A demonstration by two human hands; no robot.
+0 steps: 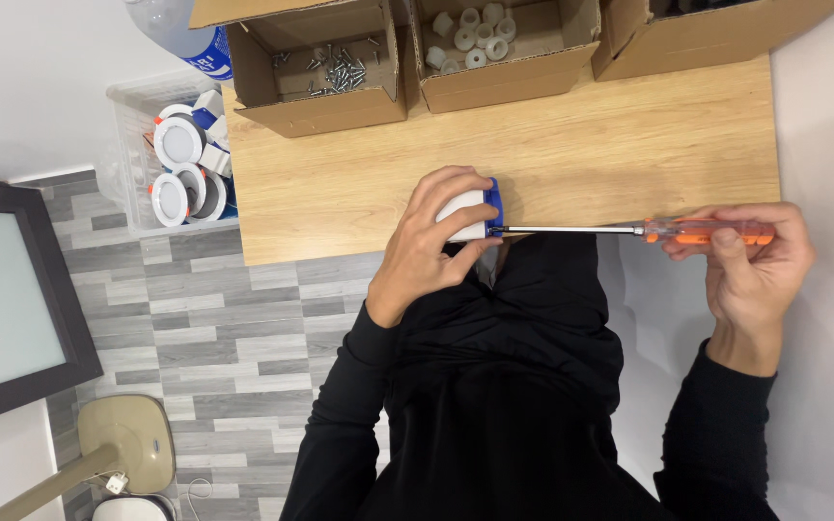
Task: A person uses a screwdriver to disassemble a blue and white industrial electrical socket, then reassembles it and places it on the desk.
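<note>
Bare wooden table (629, 135) mid-span, cardboard boxes (494, 58) (three) block far edge

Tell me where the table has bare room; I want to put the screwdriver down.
Bare wood lies between the cardboard boxes and the screwdriver, and left of the left hand. The back edge is crowded with boxes of screws and white parts.

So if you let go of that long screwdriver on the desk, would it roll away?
Probably: the screwdriver has a round-looking orange handle and a thin straight shaft, so it could roll on the smooth wooden desk. It looks stiff and fairly light; the right hand holds it level by the handle alone.
</note>
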